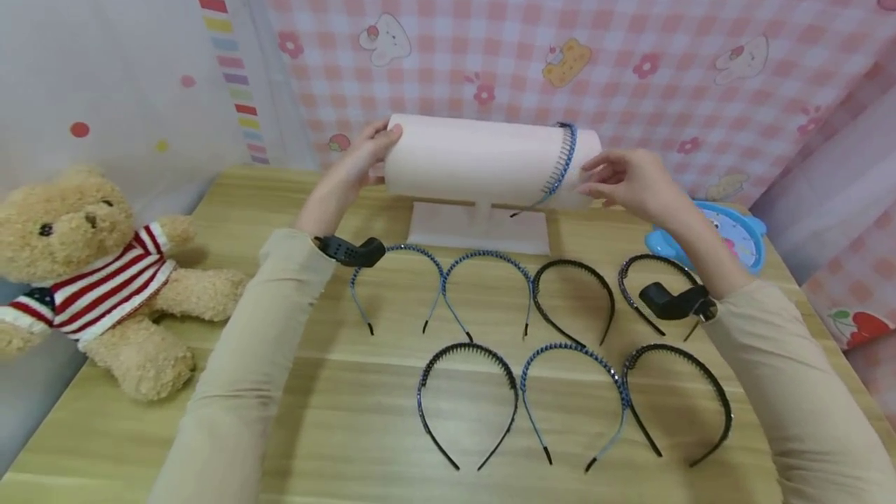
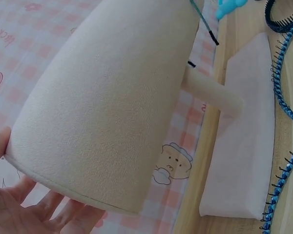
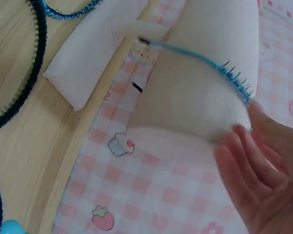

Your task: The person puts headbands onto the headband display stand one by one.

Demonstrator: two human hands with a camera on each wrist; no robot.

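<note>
Your left hand (image 1: pixel 360 154) is clamped on the left end of the roll (image 1: pixel 469 158), thumb over the rim, fingers beneath. Over at the other end, your right hand (image 1: pixel 630 177) has its fingers loosely bent, pinching nothing, tips right by the roll's end; whether they touch it, you can't tell, as they blur. Just beside them, the blue headband (image 1: pixel 565 158) sits around the roll near its right end, dark tips hanging below. Under that, the base (image 1: pixel 448 230) stands by the table's (image 1: pixel 336 426) far edge. Nearer you come four headbands (image 1: pixel 488 254) in a row, two blue, two black, then three more, a blue between two blacks. A teddy (image 1: pixel 115 294) sits along the left edge; a blue dish-like thing (image 1: pixel 754 236) rests toward the far right corner, partly behind your forearm.
</note>
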